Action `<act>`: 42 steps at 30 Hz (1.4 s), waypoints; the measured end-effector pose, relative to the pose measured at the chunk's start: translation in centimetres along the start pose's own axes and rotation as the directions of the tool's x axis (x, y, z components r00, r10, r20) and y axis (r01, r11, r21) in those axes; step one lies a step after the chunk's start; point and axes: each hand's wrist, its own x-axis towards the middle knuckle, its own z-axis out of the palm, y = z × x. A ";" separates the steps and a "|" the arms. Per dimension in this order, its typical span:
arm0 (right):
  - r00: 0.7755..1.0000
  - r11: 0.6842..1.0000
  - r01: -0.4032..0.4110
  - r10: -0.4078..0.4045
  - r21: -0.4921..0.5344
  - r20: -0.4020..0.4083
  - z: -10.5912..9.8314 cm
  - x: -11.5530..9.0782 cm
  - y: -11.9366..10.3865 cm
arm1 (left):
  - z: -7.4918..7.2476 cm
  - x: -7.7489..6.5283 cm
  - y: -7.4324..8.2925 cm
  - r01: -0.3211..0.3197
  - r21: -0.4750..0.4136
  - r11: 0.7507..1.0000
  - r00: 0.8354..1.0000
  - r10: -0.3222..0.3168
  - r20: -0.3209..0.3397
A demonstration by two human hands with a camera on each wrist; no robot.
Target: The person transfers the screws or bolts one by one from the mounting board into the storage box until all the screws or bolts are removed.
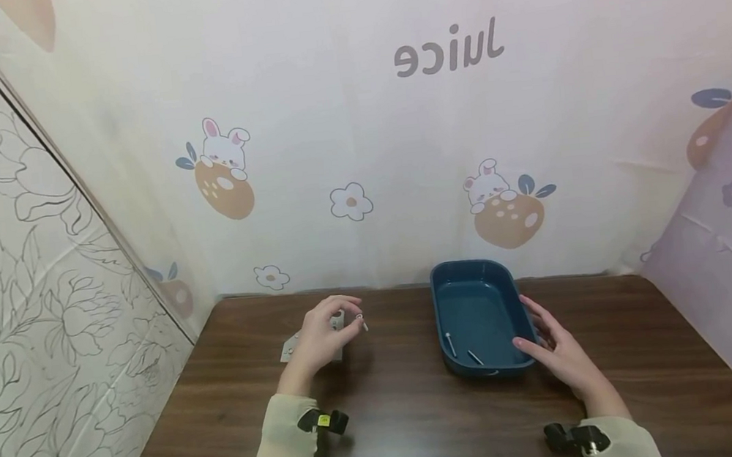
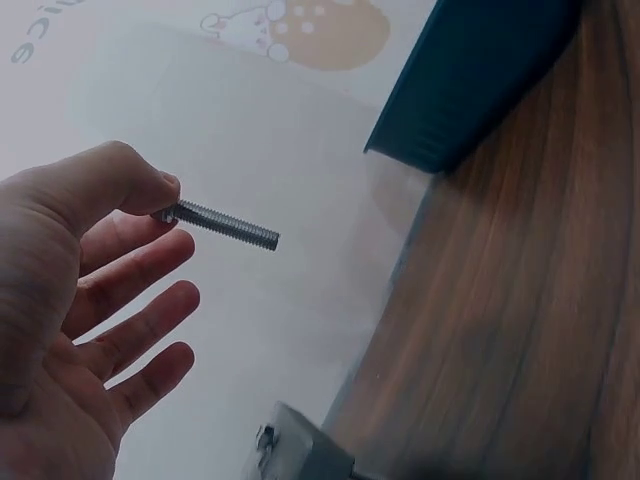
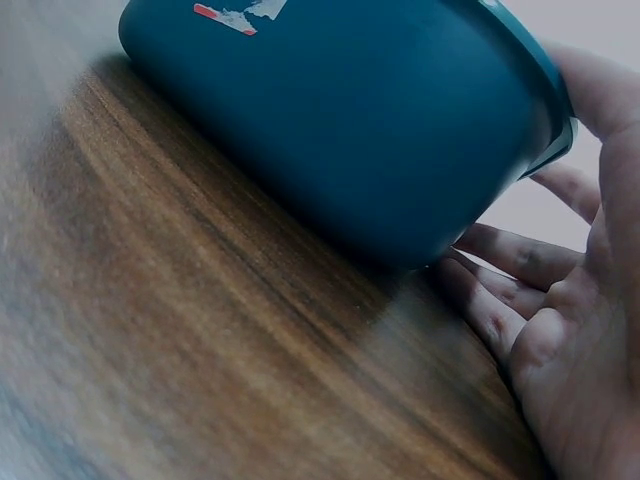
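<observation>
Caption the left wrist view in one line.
Left hand pinching a threaded bolt, with a teal bin on the wooden table.

Between the left hand (image 1: 319,338), with its pinched bolt (image 2: 228,226), and the blue tray (image 1: 475,305), a bare stretch of tabletop (image 1: 403,372) gives a low, level passage. The tray's raised near-left wall bars that route at tabletop height; above the rim, its top is open. The right hand (image 1: 562,358) blocks the tray's right side. Beyond the tabletop's far edge, a printed cloth (image 1: 384,138) hangs across. A pale block (image 1: 289,349) obstructs the space beneath the left hand.
</observation>
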 end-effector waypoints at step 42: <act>1.000 1.000 0.007 -0.007 0.011 -0.001 0.0 0.1 0.4 | 7.8 3.6 4.4 -0.056 -0.114 0.992 0.998 0.059 0.022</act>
